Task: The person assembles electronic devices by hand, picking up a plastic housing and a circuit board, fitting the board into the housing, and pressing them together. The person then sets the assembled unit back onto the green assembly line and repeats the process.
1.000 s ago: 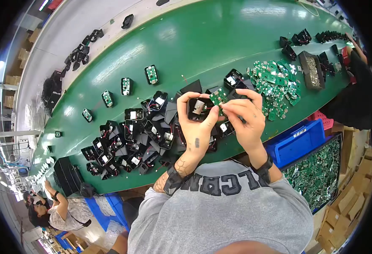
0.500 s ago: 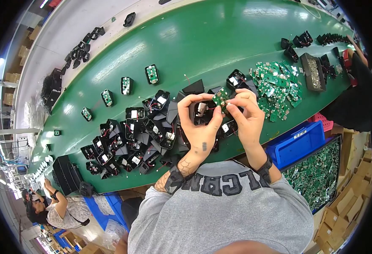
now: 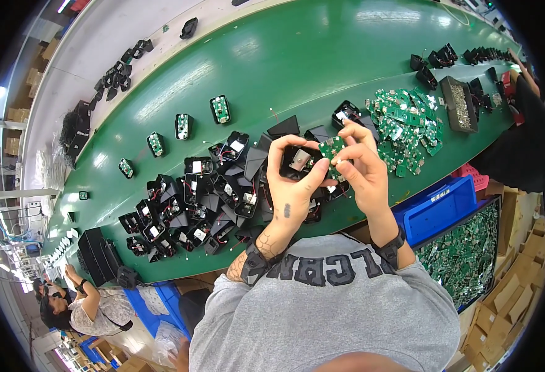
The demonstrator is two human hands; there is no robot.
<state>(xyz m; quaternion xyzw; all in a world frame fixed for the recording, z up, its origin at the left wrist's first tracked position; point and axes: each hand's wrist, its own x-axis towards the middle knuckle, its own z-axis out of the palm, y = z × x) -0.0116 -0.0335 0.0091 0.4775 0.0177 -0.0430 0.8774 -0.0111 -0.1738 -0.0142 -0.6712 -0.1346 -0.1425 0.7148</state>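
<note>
My left hand (image 3: 292,192) is wrapped round a black plastic housing (image 3: 289,168), its open side facing up. Inside it sits a pale silvery block (image 3: 299,160). At the housing's right edge, my right hand (image 3: 366,177) grips a small green circuit board (image 3: 330,147), tilted, with its fingers along the right side. The left thumb tip reaches the board's lower edge. Just beyond the right fingers lies another black housing (image 3: 345,111) with a white part in it. Any wire between board and housing is hidden by my fingers.
A heap of open black housings (image 3: 188,192) with white parts spreads to the left on the green table (image 3: 272,56). Loose circuit boards (image 3: 405,127) are piled to the right, beside a tray (image 3: 458,105) of small metal parts. A blue bin (image 3: 436,214) stands near my right elbow. Co-workers are at both ends.
The circuit board has shifted slightly right and turned its flat face up more. My right fingers have moved from a pinch at its lower corner to its right side. The housing has tilted slightly.
</note>
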